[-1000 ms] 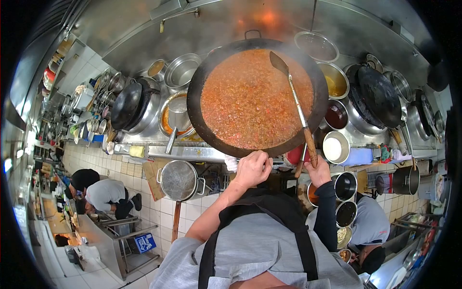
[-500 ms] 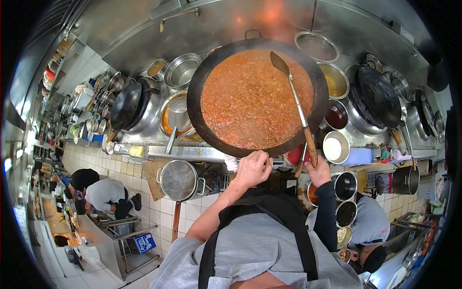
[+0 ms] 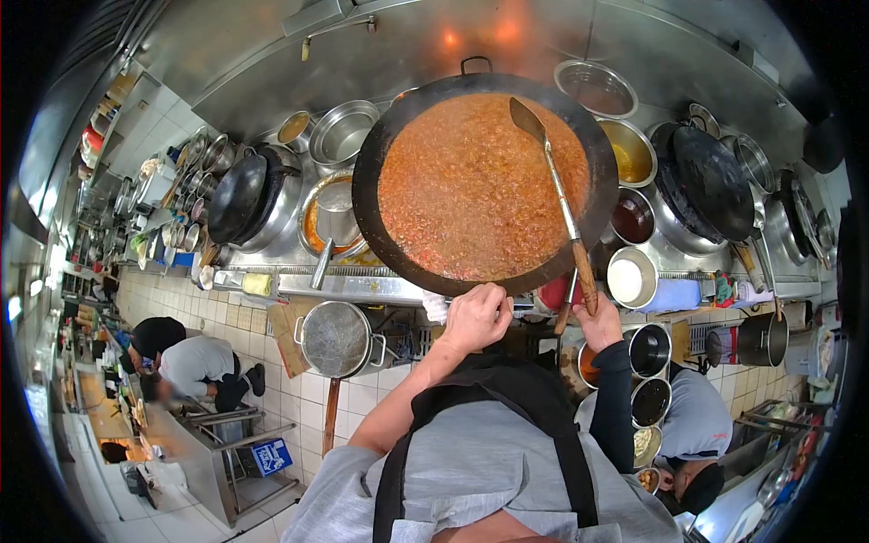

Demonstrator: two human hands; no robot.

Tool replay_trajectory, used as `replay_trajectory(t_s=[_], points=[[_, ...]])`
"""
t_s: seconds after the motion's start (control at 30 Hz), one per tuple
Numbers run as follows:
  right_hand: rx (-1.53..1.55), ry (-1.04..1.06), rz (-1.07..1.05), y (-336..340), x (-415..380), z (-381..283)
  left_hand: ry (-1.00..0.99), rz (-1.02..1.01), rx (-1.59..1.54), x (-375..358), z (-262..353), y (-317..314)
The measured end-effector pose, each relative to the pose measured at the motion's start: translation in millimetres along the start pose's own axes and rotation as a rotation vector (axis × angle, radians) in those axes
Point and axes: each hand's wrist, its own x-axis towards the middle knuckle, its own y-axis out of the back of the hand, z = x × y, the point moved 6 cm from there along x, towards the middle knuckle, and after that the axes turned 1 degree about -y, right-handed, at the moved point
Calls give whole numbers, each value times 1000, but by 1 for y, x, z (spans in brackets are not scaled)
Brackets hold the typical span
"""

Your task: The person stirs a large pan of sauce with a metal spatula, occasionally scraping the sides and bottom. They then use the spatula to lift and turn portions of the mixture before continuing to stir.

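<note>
A large black wok (image 3: 372,217) full of chunky orange-red sauce (image 3: 471,185) stands before me. My left hand (image 3: 477,319) is closed in a fist against its near rim; what lies inside the fingers is hidden. In my right hand (image 3: 599,324) is the lower end of a wok spatula's (image 3: 563,201) wooden handle. The spatula slants across the wok's right side, its flat metal blade over the sauce near the far right. A second wooden handle (image 3: 565,313) hangs beside it, close to my right fingers. White cloth (image 3: 435,308) shows left of my left hand.
Metal pots ring the wok, including one with yellow liquid (image 3: 631,156) and one with white contents (image 3: 632,278). Smaller black woks (image 3: 713,181) flank it. A mesh strainer (image 3: 335,338) rests on a pot at lower left. One co-worker (image 3: 695,416) bends at right, others at left.
The sauce surface and its steam look slightly different. Both hands and the spatula stay almost exactly where they were. The co-workers have shifted a little.
</note>
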Motion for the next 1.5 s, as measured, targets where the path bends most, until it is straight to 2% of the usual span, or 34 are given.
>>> replay_trajectory(t_s=[0.63, 1.23, 1.33, 1.43, 1.5], points=[[75, 21, 2, -2, 1, 2, -12, 6, -5, 1, 2, 2], [14, 14, -14, 3, -1, -4, 0, 1, 10, 2, 2, 2], [-25, 31, 46, 13, -13, -32, -4, 13, 5, 1, 2, 2], [161, 161, -106, 10, -21, -45, -24, 57, -14, 1, 3, 5], [460, -33, -437, 5, -27, -55, -16, 86, -25, -1, 3, 7]])
